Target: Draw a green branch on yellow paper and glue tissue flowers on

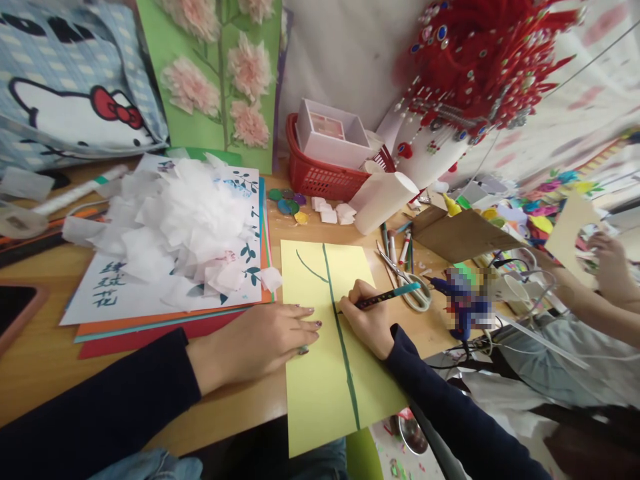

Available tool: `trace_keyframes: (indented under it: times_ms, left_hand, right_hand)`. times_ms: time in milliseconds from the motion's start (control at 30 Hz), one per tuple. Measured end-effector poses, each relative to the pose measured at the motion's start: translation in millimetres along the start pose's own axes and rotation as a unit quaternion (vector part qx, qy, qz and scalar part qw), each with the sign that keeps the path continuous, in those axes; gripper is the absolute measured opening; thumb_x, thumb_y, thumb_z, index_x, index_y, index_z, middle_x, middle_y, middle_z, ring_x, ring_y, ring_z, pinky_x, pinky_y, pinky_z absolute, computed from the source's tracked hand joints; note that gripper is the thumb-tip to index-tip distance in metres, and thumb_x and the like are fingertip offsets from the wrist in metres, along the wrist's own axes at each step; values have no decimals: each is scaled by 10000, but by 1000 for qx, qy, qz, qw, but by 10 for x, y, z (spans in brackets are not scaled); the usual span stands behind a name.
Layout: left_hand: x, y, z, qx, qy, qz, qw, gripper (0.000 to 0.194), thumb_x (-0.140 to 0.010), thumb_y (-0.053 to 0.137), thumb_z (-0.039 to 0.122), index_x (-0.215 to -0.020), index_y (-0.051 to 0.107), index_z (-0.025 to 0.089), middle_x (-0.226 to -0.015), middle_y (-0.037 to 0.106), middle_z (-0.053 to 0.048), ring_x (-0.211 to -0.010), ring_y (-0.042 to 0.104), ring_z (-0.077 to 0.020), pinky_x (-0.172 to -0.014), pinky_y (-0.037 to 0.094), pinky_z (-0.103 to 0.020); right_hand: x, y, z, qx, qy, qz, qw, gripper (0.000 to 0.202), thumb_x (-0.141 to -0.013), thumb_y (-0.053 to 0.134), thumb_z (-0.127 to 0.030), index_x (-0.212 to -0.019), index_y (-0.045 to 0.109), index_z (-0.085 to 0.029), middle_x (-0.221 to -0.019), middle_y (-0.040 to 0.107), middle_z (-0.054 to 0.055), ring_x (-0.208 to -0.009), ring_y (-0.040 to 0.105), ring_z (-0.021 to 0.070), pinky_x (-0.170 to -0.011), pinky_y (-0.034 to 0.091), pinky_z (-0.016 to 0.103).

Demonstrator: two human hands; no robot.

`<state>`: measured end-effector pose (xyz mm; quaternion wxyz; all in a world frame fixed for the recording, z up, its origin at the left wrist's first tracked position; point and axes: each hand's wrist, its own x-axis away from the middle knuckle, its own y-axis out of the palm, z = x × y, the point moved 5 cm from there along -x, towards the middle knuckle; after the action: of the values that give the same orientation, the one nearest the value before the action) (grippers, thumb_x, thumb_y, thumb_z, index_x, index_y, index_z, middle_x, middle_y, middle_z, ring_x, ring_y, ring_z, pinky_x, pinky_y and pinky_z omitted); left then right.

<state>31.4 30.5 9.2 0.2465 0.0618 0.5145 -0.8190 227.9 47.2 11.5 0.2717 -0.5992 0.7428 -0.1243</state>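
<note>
A yellow sheet of paper lies on the table, its lower end reaching past the front edge. A long dark green line runs down it, with a curved branch at the upper left. My right hand is closed around a dark marker with a teal end, its tip at the long line. My left hand lies flat, fingers spread, on the left edge of the yellow sheet, holding nothing.
White tissue squares are piled on stacked papers at the left. Scissors, a glue gun and a red basket stand beyond the sheet. Another person's hand is at the right.
</note>
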Motion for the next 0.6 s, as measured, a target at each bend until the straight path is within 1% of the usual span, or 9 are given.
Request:
trace_keyframes:
  times_ms: [200, 367, 467, 600]
  left_hand:
    - [-11, -6, 10, 8, 4, -8, 1000, 272, -998, 507, 123, -1210, 676, 95, -1279, 697, -70, -1287, 584, -268, -1094, 473, -375]
    - [-8, -11, 6, 11, -2, -8, 1000, 277, -1006, 497, 134, -1218, 674, 110, -1282, 696, -59, -1290, 581, -264, -1100, 470, -375]
    - [2, -8, 5, 13, -2, -4, 1000, 280, -1019, 479, 147, -1219, 672, 116, -1281, 697, -60, -1291, 582, -262, -1096, 474, -382]
    - [8, 4, 6, 12, -2, -7, 1000, 274, -1013, 495, 145, -1222, 670, 108, -1292, 691, -54, -1301, 571, -267, -1112, 458, -386]
  right_hand:
    - [-8, -2, -8, 4, -24, 1, 1000, 277, -673, 541, -188, -539, 303, -234, -498, 288, -75, -467, 275, 88, -455, 230, 247]
    - [-48, -34, 86, 8, -27, 14, 1000, 267, -664, 543, -174, -546, 310, -232, -502, 295, -78, -469, 286, 90, -460, 231, 251]
    - [-123, -68, 153, 12, -36, 22, 999, 253, -649, 538, -171, -545, 316, -231, -507, 300, -77, -473, 277, 92, -465, 223, 256]
    - [-308, -119, 221, 23, -52, 42, 997, 237, -630, 537, -176, -533, 328, -232, -506, 311, -72, -481, 289, 100, -478, 220, 266]
